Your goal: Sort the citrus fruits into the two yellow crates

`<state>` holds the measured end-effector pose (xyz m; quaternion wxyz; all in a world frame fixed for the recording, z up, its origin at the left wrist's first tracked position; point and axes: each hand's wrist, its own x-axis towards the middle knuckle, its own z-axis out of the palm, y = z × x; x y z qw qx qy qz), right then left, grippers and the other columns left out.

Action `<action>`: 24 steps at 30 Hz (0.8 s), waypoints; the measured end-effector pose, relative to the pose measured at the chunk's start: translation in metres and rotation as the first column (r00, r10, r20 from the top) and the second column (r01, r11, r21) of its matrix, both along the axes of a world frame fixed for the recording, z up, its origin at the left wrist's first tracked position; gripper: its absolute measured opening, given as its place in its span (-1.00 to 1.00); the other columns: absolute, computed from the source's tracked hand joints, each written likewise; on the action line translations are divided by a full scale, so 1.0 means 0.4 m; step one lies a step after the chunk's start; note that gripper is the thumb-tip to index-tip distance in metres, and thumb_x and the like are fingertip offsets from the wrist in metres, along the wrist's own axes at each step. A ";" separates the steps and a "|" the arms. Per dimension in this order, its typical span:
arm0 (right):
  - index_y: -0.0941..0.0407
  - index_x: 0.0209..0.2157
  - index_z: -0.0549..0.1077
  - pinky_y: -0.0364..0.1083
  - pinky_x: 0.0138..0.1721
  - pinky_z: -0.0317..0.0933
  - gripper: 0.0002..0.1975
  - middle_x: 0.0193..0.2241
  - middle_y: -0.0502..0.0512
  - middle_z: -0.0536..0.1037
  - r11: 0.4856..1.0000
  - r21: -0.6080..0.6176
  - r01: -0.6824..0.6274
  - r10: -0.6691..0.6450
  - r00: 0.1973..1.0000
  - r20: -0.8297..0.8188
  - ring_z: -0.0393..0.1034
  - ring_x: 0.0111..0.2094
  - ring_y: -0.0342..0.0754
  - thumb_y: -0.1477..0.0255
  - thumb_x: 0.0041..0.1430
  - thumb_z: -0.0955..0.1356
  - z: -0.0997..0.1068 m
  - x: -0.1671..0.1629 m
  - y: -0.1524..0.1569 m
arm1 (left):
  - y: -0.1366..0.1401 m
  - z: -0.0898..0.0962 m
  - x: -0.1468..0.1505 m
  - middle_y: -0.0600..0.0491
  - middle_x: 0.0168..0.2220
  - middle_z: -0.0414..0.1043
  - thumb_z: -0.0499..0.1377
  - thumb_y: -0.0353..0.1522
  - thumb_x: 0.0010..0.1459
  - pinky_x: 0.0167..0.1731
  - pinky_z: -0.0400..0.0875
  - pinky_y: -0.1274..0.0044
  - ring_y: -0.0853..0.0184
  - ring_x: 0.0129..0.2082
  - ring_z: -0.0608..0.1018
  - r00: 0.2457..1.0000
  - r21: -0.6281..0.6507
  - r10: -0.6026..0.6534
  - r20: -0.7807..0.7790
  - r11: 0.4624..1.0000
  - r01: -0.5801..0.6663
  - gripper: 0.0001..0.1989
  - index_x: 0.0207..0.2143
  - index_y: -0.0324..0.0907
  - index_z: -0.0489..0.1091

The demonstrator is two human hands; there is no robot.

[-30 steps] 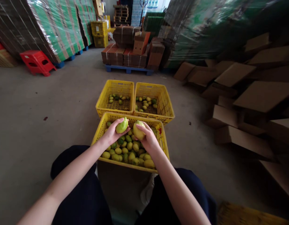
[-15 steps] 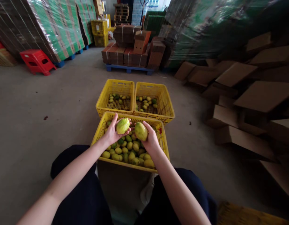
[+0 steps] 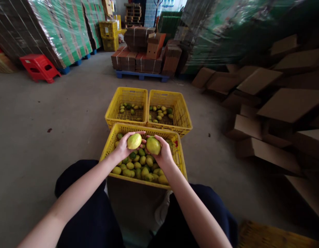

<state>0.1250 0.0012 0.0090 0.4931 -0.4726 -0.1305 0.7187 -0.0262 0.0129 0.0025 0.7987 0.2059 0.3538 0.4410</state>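
My left hand (image 3: 123, 146) is closed around a yellow-green lemon (image 3: 134, 141), its fingers curled beneath the fruit. Close beside it, my right hand (image 3: 164, 153) grips a second, slightly greener lemon (image 3: 153, 145) with the thumb along its upper side. Both are held above the near yellow crate (image 3: 146, 184), which holds many green and yellow lemons (image 3: 137, 165). The hands and forearms hide part of that fruit. Beyond stand two more yellow crates, the far left crate (image 3: 107, 115) and the far right crate (image 3: 189, 117), each with a scattering of lemons on its slotted bottom.
Ahead, a blue pallet (image 3: 141, 76) carries bundled flat cardboard (image 3: 149, 65). Loose cardboard boxes (image 3: 273, 155) are heaped on the right. A red stool (image 3: 40, 68) stands at left by wrapped green stacks (image 3: 63, 31). Part of another yellow crate (image 3: 273, 237) shows at lower right.
The lemon in my left hand has been turned, and my left thumb has come down onto it. The lemon in my right hand has shifted slightly left and turned a little.
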 end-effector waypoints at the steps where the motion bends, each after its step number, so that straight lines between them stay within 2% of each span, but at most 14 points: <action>1: 0.15 -0.33 0.47 -0.16 -0.73 0.22 -0.80 -0.65 0.01 0.52 1.000 0.000 -0.007 0.007 1.000 0.014 0.36 -0.70 -0.09 0.37 0.08 0.26 0.001 0.001 0.000 | 0.000 0.000 -0.001 -0.12 -0.44 0.56 -0.05 -0.35 0.22 -0.64 0.41 0.63 0.36 -0.60 0.54 1.000 -0.006 -0.021 -0.006 1.000 0.021 -0.60 -0.04 -0.36 0.45; 4: 0.12 -0.23 0.44 -0.17 -0.76 0.22 -0.78 -0.65 -0.01 0.52 1.000 0.009 -0.018 0.017 0.999 0.033 0.34 -0.75 -0.10 0.37 0.13 0.24 0.005 0.005 0.001 | 0.003 0.000 -0.002 -0.11 -0.44 0.56 -0.07 -0.31 0.27 -0.65 0.42 0.64 0.39 -0.64 0.52 0.999 -0.061 -0.003 -0.036 0.998 0.001 -0.58 0.03 -0.34 0.39; 8: 0.17 -0.30 0.44 -0.14 -0.67 0.36 -0.78 -0.62 0.07 0.54 0.998 -0.036 -0.044 0.042 0.997 -0.061 0.40 -0.67 -0.08 0.33 0.16 0.25 0.010 0.010 0.003 | 0.009 0.005 -0.001 -0.11 -0.52 0.51 -0.12 -0.28 0.30 -0.66 0.42 0.64 0.39 -0.65 0.50 0.998 -0.184 0.068 -0.014 0.980 -0.069 -0.56 -0.05 -0.42 0.39; 11: 0.20 -0.36 0.44 -0.15 -0.57 0.44 -0.81 -0.57 0.13 0.57 0.997 -0.048 -0.058 0.050 0.987 -0.152 0.45 -0.58 -0.08 0.38 0.15 0.26 0.010 0.012 0.004 | 0.009 0.007 0.000 -0.08 -0.57 0.46 -0.12 -0.33 0.27 -0.78 0.27 0.68 0.41 -0.71 0.43 0.998 -0.191 0.061 0.034 0.980 -0.054 -0.61 -0.13 -0.41 0.39; 14: 0.20 -0.37 0.43 -0.16 -0.56 0.45 -0.83 -0.56 0.13 0.57 0.996 -0.082 -0.042 0.025 0.979 -0.200 0.46 -0.56 -0.09 0.42 0.15 0.26 0.005 0.014 0.007 | 0.008 0.003 0.002 -0.04 -0.60 0.41 -0.11 -0.35 0.27 -0.85 0.13 0.71 0.44 -0.75 0.38 0.999 -0.165 0.033 0.039 0.986 -0.026 -0.68 -0.27 -0.36 0.37; 18: 0.22 -0.37 0.43 -0.18 -0.62 0.40 -0.81 -0.58 0.15 0.56 0.994 -0.089 -0.066 0.045 0.974 -0.223 0.45 -0.60 -0.08 0.37 0.15 0.29 -0.004 0.017 0.010 | 0.007 -0.007 0.005 -0.01 -0.59 0.39 -0.06 -0.36 0.28 -0.81 0.21 0.70 0.44 -0.73 0.41 0.999 -0.161 0.026 0.019 0.987 -0.023 -0.75 -0.37 -0.30 0.32; 24: 0.20 -0.38 0.44 -0.20 -0.64 0.37 -0.76 -0.63 0.11 0.54 0.989 -0.107 -0.104 0.080 0.975 -0.207 0.41 -0.66 -0.11 0.34 0.20 0.25 -0.001 0.016 0.010 | 0.008 -0.011 0.008 -0.01 -0.56 0.42 -0.01 -0.36 0.27 -0.76 0.29 0.68 0.43 -0.70 0.44 0.999 -0.165 0.050 0.017 0.985 -0.046 -0.79 -0.34 -0.29 0.33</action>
